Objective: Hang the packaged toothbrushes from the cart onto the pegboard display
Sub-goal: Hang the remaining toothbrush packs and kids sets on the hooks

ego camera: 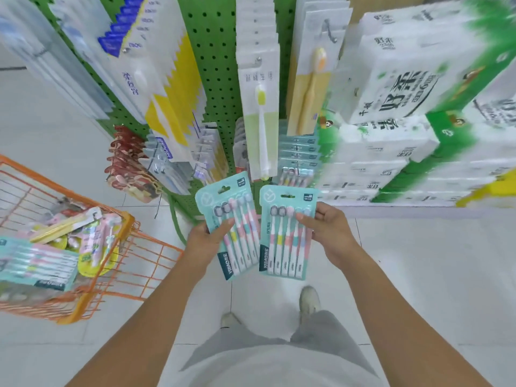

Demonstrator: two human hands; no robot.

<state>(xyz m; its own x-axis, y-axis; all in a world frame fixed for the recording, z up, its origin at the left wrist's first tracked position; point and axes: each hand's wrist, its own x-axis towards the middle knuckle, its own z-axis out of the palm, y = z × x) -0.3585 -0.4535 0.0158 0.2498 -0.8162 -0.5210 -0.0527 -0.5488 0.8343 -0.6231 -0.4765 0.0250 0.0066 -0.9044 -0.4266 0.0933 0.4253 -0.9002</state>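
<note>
Teal five-brush packs, one per hand: left hand [208, 241] gripped left pack [233, 224], right hand [329, 234] pinched right pack [286, 233], both below green pegboard [215, 51] at 12 o'clock; orange cart [83, 247] at 9.

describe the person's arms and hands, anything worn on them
Both forearms are bare right up to the bottom edge of the head view, so no sleeve shows. The left hand and the right hand wear no gloves, and no watch, bracelet or ring is visible on either wrist or its fingers.
</note>
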